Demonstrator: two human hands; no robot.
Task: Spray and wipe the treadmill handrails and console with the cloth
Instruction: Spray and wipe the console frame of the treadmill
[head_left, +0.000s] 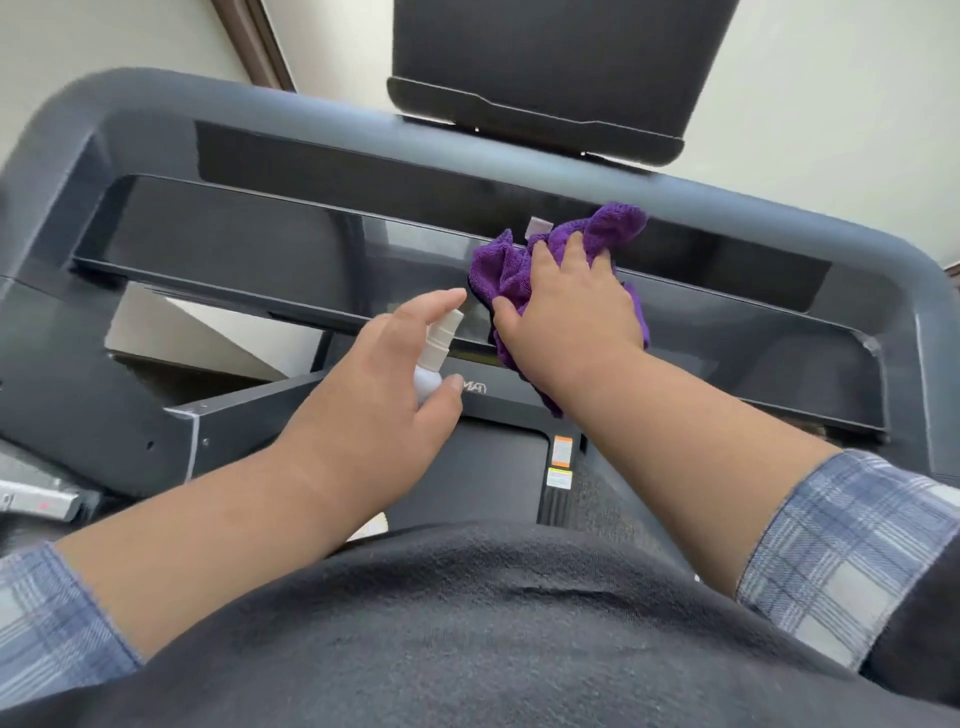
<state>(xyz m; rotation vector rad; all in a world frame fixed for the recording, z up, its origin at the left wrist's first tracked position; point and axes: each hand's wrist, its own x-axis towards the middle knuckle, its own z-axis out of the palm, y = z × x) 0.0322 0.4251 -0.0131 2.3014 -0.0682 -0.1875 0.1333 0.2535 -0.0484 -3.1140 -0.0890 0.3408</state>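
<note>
A bunched purple cloth (597, 236) lies on the dark glossy console panel (249, 249) of the treadmill. My right hand (566, 306) presses down on the cloth, fingers spread over it. My left hand (374, 395) grips a small white spray bottle (434, 358), its nozzle pointing up toward the panel and my index finger stretched above the cap. The grey handrail frame (130, 104) curves around the console from left to right.
A black screen or tablet holder (550, 67) stands above the console at the top. The treadmill belt (483, 478) with warning labels (561, 462) lies below my hands. A grey object (36, 501) sits at the far left. Pale walls lie behind.
</note>
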